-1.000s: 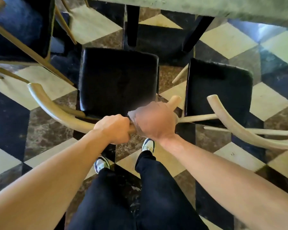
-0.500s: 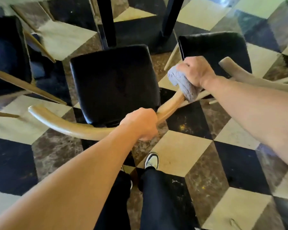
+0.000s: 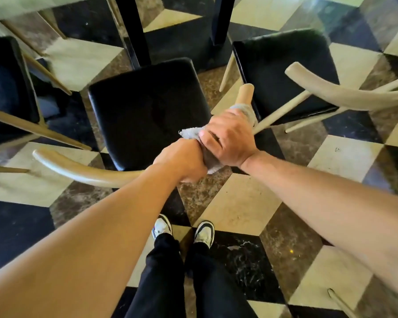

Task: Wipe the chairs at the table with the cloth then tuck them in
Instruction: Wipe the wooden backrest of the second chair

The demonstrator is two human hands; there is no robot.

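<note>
Three chairs show, each with a black padded seat and a pale curved wooden back rail: the middle chair straight ahead, a right chair just beside it, and a left chair cut by the frame edge. There is one cloth, two hands and two white-and-black shoes.

The cloth is grey and nubby, bunched around the right part of the middle chair's back rail, with a corner poking out toward the seat and another fold hanging below the rail.

The right hand has its grip clenched over the cloth on the rail, fingers wrapped down around it. The left hand grasps the bare rail just beside it, touching the cloth and the right hand.

Two black desk legs stand behind the seats, with a strip of the pale desk at top left. The floor is polished stone in a cube pattern of cream, black and brown marble tiles.
</note>
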